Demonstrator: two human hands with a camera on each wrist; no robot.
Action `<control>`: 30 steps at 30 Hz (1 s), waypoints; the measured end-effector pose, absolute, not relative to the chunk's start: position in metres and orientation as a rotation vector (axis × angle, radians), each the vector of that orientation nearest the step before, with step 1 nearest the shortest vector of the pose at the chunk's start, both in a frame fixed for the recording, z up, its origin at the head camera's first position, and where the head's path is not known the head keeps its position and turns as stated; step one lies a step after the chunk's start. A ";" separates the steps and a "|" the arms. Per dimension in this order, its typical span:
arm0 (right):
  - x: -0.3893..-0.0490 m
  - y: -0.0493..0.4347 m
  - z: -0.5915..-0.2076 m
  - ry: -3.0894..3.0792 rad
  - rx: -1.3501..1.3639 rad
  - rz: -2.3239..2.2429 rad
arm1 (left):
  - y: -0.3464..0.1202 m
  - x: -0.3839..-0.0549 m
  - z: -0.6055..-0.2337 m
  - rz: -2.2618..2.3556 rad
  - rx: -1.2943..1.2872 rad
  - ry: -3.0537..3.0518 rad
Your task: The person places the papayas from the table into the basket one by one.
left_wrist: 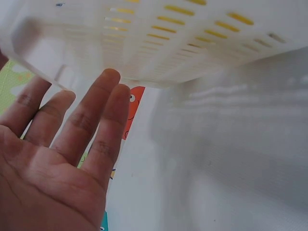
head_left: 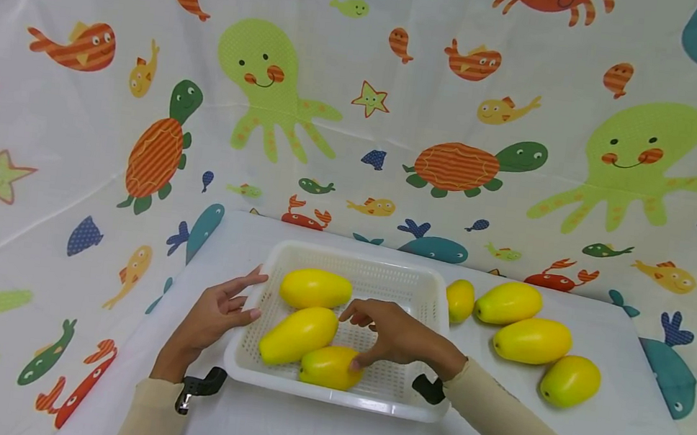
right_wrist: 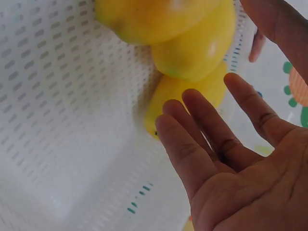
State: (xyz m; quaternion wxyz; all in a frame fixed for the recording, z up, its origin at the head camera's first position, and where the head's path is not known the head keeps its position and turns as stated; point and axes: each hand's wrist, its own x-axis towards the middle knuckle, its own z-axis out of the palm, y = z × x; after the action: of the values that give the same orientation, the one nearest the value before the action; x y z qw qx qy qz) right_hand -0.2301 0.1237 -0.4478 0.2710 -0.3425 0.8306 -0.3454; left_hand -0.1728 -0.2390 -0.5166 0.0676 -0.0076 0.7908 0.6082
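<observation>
A white plastic basket with slotted walls holds three yellow, papaya-like fruits: one at the back, one in the middle and one at the front. All three lie in its left half. My right hand is over the basket, its thumb at the front fruit's right end and its fingers spread loosely. In the right wrist view nothing lies in the right palm. At the basket's left end is my left hand, fingertips right at the rim. The left wrist view shows its fingers extended under the basket's side.
Several more yellow fruits lie on the white table right of the basket, one close against its wall and another farthest right. Behind the table hangs a white curtain printed with sea animals.
</observation>
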 end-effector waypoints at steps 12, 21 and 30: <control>-0.240 0.140 -0.422 2.444 -0.886 -1.035 | -0.238 -0.173 -0.516 1.836 -0.044 2.378; -0.251 0.161 -0.407 2.598 -0.807 -1.144 | -0.238 -0.173 -0.517 1.826 -0.033 2.386; -0.263 0.189 -0.406 2.697 -0.772 -1.277 | -0.238 -0.172 -0.518 1.846 -0.025 2.358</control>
State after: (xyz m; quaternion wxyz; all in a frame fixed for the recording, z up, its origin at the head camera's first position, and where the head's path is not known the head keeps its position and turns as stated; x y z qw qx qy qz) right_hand -0.2633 0.1885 -0.4056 0.0295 -0.2505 0.8746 -0.4141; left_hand -0.1722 -0.2382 -0.5177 0.0733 -0.0083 0.7854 0.6146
